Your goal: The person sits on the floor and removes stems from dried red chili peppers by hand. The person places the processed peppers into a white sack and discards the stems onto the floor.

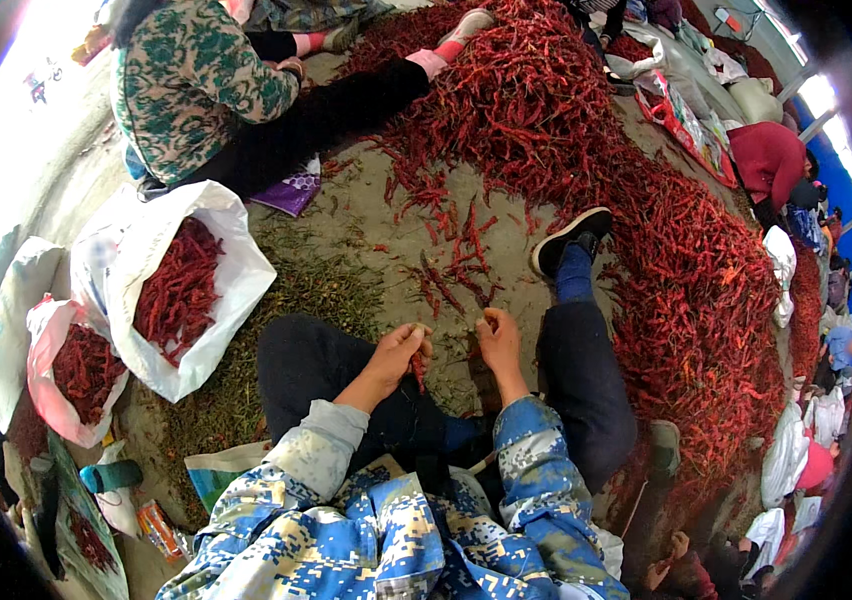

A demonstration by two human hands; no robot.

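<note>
My left hand (pixel 396 354) is closed around a dried red chili pepper (pixel 418 372), which hangs down from the fingers over my lap. My right hand (pixel 499 343) is a short way to the right, fingers curled in. Whether it grips something cannot be made out. Just beyond both hands, loose dried chilies (pixel 441 285) lie scattered on the concrete floor (pixel 366 199). To my left, an open white woven sack (pixel 250 289) holds red chilies (pixel 180 289).
A large chili heap (pixel 531 112) curves from ahead round my right side. Chili stems (pixel 321 285) cover the floor left of my knee. A smaller pink-white sack (pixel 40 352) stands farther left. A person in a patterned jacket (pixel 193 82) sits ahead left, legs reaching the heap.
</note>
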